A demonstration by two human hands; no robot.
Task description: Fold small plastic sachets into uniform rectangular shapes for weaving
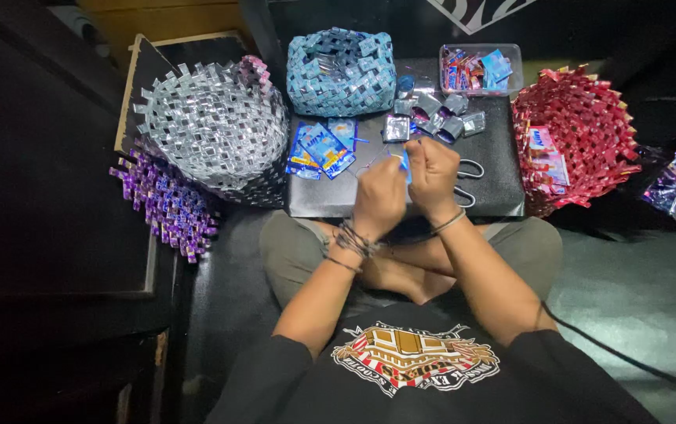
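Note:
My left hand (378, 196) and my right hand (433, 174) meet above the front of a low black board (495, 149), both pinching one small blue wrapper strip (405, 162) between their fingertips. Flat blue sachets (320, 149) lie on the board just left of my hands. Folded silvery wrapper pieces (436, 119) lie in a loose pile beyond them. Scissors (467, 182) rest on the board, partly hidden behind my right hand.
Woven wrapper baskets ring the board: a silver one (211, 122) at left, a blue one (342, 71) at the back, a red one (573, 133) at right, a purple woven piece (167, 206) lower left. A clear tub (481, 67) holds wrappers. My crossed legs sit below the board.

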